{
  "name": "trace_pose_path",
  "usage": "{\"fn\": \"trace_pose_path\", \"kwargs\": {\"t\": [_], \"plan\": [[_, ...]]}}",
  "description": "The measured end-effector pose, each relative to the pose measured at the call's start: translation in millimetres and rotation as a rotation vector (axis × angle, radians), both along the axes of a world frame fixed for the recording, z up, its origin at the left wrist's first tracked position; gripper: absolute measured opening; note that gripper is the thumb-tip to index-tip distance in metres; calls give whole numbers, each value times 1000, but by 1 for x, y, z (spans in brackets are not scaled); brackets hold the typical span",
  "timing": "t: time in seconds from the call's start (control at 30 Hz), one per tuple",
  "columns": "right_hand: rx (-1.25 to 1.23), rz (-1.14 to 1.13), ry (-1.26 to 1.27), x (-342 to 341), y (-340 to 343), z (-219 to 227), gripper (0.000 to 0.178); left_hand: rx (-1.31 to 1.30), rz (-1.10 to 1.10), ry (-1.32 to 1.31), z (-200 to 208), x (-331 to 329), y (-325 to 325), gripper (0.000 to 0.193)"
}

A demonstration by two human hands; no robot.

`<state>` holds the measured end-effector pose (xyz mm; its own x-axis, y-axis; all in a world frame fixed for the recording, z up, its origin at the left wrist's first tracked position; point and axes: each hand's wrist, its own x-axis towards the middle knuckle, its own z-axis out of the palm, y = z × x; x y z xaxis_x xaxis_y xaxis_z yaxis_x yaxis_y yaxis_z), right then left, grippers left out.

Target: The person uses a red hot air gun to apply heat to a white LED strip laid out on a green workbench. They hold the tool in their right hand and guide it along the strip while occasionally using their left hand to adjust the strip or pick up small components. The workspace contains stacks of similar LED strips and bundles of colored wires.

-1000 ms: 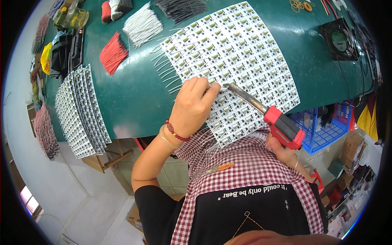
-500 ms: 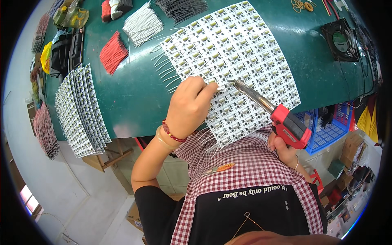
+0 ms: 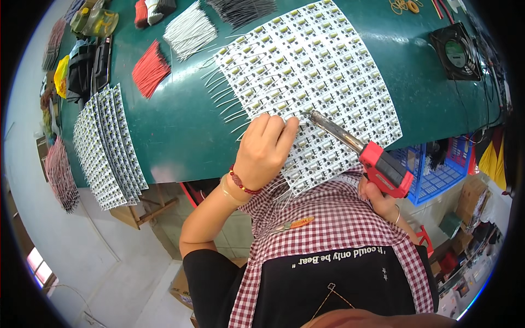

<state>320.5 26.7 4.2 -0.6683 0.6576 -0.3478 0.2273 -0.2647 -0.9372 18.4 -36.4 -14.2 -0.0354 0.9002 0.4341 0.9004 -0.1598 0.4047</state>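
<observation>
A large white panel of small circuit boards (image 3: 311, 71) lies on the green table (image 3: 180, 131), with thin white wires sticking out of its left edge. My left hand (image 3: 266, 150) rests on the panel's near left part, fingertips pinching a thin wire at a board. My right hand (image 3: 380, 199) grips a red-handled soldering iron (image 3: 377, 164); its metal tip touches the panel just right of my left fingertips.
Bundles of red wires (image 3: 150, 71), white wires (image 3: 188, 30) and dark wires (image 3: 240, 8) lie at the table's far side. A fanned stack of circuit panels (image 3: 106, 147) sits at the left. A black fan (image 3: 456, 52) stands far right, a blue basket (image 3: 437, 169) below the table edge.
The soldering iron's tip and my left fingertips have shifted slightly right and farther along the panel. Nothing else moved.
</observation>
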Motion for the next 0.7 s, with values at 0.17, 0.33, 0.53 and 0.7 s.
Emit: {"fn": "trace_pose_path", "kwargs": {"t": [0.17, 0.33, 0.53, 0.7], "plan": [[-30, 9, 16, 1, 2, 2, 8, 5, 12, 16, 0, 1, 0, 32], [29, 83, -99, 9, 2, -7, 9, 33, 26, 13, 0, 3, 2, 35], [-10, -11, 1, 6, -1, -2, 11, 25, 34, 27, 0, 4, 2, 34], [-42, 12, 36, 1, 2, 1, 10, 34, 44, 25, -1, 4, 2, 33]]}}
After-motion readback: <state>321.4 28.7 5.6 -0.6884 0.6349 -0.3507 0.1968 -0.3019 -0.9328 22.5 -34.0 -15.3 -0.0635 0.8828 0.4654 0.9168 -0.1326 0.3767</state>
